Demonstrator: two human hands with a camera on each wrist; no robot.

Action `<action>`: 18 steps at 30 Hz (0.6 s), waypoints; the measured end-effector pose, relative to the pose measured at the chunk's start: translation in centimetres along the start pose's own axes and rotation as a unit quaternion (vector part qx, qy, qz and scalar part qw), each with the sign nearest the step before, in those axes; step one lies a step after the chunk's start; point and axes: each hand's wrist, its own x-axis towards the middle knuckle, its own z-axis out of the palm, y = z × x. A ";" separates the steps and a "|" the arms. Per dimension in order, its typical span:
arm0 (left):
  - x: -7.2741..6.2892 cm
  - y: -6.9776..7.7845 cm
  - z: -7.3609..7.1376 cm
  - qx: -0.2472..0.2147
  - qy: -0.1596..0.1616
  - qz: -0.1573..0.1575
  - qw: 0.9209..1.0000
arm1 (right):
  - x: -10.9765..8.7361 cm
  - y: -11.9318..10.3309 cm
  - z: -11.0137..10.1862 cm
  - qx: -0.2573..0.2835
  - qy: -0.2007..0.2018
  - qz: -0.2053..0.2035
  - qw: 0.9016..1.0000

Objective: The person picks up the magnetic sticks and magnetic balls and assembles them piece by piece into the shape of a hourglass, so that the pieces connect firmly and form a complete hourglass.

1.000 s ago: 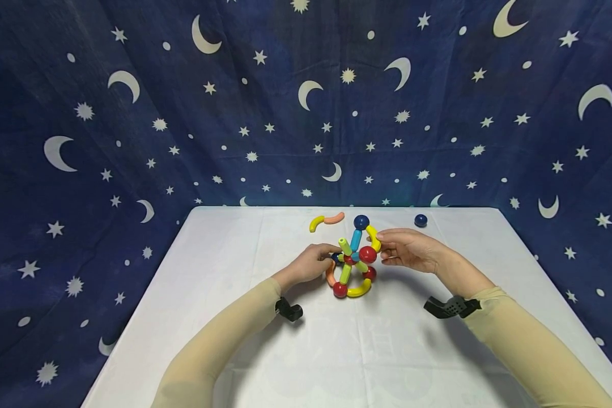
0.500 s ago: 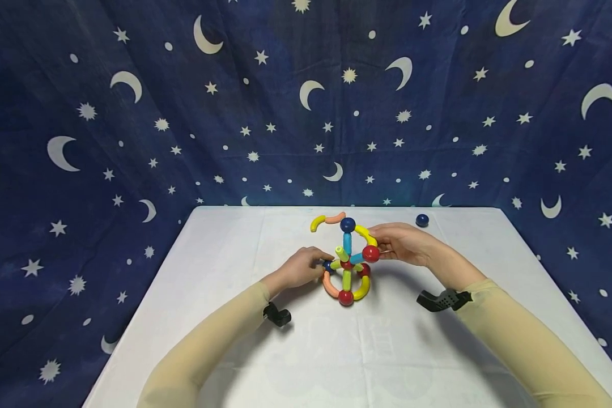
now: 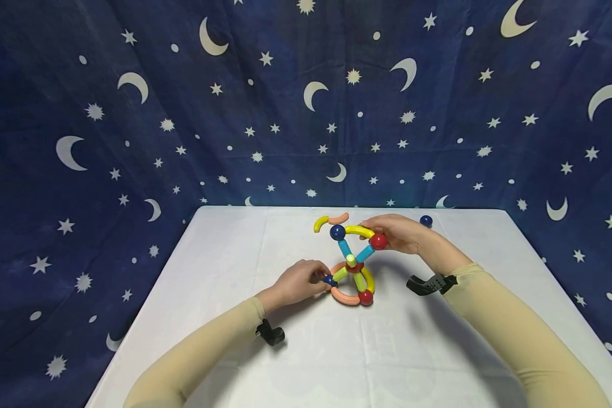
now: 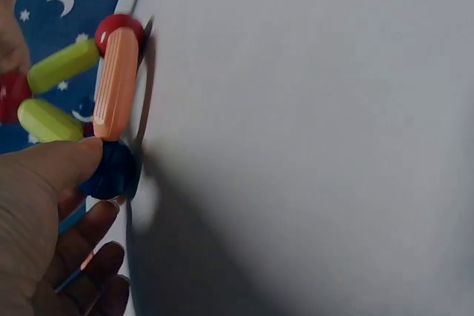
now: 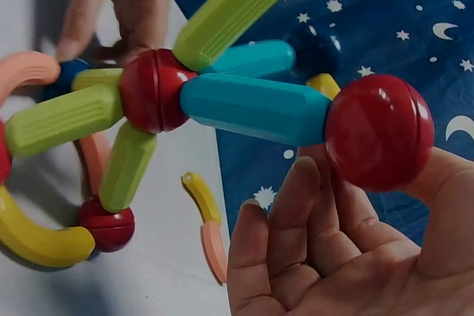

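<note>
A magnetic ball-and-stick model (image 3: 355, 265) stands on the table, with a ring of curved rods at its base. My left hand (image 3: 298, 281) pinches a dark blue ball (image 4: 111, 171) of that ring between thumb and fingers. My right hand (image 3: 399, 233) grips the yellow curved rod (image 3: 359, 230) at the top, beside a red ball (image 5: 379, 132); part of this grip is hidden behind the ball. Two light blue sticks (image 5: 255, 107) lead down from the upper balls to a central red ball (image 5: 154, 90). A lime green stick (image 5: 233, 14) sticks out from that centre with a free end.
Behind the model lie a loose yellow curved rod (image 3: 321, 224) and a salmon curved rod (image 3: 339, 219), end to end. A loose dark blue ball (image 3: 425, 221) sits at the back right, beyond the right hand. A starry blue cloth (image 3: 285, 113) hangs behind the white table (image 3: 224, 243).
The model has turned, its upper dark blue ball swinging left and its upper red ball right. My left hand has shifted left and nearer; my right hand has moved slightly up and left.
</note>
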 end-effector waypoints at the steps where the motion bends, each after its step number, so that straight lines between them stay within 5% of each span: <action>1: -0.1 0.2 0.0 -0.003 0.002 -0.002 1.000 | 0.0 -0.1 0.0 0.004 0.002 0.003 1.000; 4: 0.1 0.7 -0.3 -0.037 0.013 -0.026 0.999 | 0.1 -0.1 -0.1 0.017 0.001 0.008 1.000; 7: 1.4 1.2 -1.8 -0.159 0.023 -0.070 0.985 | 0.0 0.0 -0.3 0.030 0.005 0.009 0.999; 8: 2.0 1.4 -2.5 -0.219 0.022 -0.089 0.971 | 0.0 0.0 -0.4 0.035 0.006 0.008 0.999; 10: 3.3 2.0 -3.9 -0.339 0.016 -0.122 0.933 | 0.0 0.0 -0.4 0.045 0.008 0.007 0.999; 13: 5.0 3.1 -5.8 -0.448 -0.012 -0.153 0.881 | -0.1 0.2 -0.4 0.063 0.007 0.005 0.998; 15: 5.9 3.9 -6.6 -0.477 -0.035 -0.157 0.864 | -0.2 0.3 -0.4 0.073 0.006 0.004 0.997; 18: 6.7 4.8 -7.1 -0.492 -0.062 -0.155 0.854 | -0.3 0.6 -0.2 0.079 0.002 0.003 0.997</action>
